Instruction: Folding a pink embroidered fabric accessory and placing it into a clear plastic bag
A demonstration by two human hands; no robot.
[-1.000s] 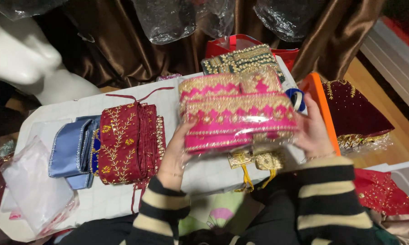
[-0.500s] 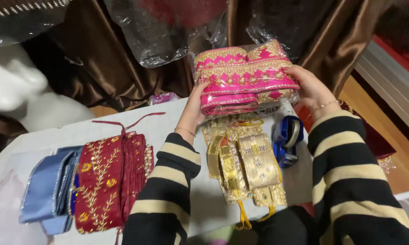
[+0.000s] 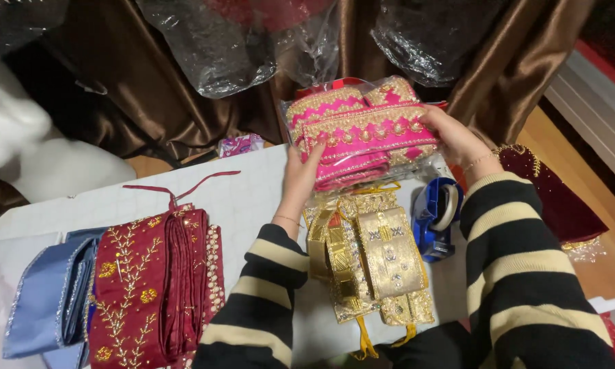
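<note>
While both hands are raised over the far edge of the bench (image 3: 253, 198), they grip a pink and gold embroidered bundle (image 3: 362, 133) wrapped in clear plastic, one hand at each end. The left hand (image 3: 302, 172) clasps the bundle's left end, fingers closed around its lower corner; the right hand (image 3: 451, 135) clasps the right end, fingers curled over the top edge. The bundle is held clear of the bench surface, in front of a brown satin curtain (image 3: 150, 102). Directly below it, near the right edge of the bench, lie gold embroidered belts (image 3: 372, 263) in a stack. Just beside them, at the right edge, stands a blue tape dispenser (image 3: 437, 215). Toward the near left corner lies a folded dark red embroidered garment (image 3: 154, 287), touching a folded light blue fabric (image 3: 48, 297) on its left. Both sleeves are striped black and cream.
</note>
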